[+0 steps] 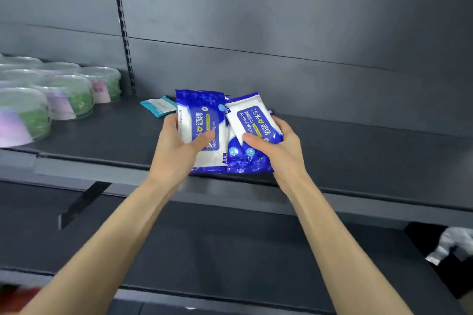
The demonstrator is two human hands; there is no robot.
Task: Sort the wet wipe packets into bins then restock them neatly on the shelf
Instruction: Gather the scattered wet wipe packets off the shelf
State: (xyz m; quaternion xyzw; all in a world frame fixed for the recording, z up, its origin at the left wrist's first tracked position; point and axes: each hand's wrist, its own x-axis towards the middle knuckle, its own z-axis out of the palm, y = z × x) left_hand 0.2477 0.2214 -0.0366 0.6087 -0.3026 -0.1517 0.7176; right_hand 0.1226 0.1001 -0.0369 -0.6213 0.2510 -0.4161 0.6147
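Both hands hold blue-and-white alcohol wipe packets over the front of a dark grey shelf (358, 161). My left hand (176, 151) grips one flat packet (202, 120) with the thumb across its label. My right hand (279, 151) grips a small stack of the same packets (252, 125), thumb on top; at least two more blue packet ends (243, 161) show beneath it. A smaller teal-and-white wipe packet (158, 106) lies on the shelf behind my left hand.
Several clear round tubs (76, 94) with green and pink contents stand at the shelf's left. A slotted upright (125, 33) runs up the back panel. A lower shelf (230, 250) lies below, with a black-and-white thing (450, 245) at its right.
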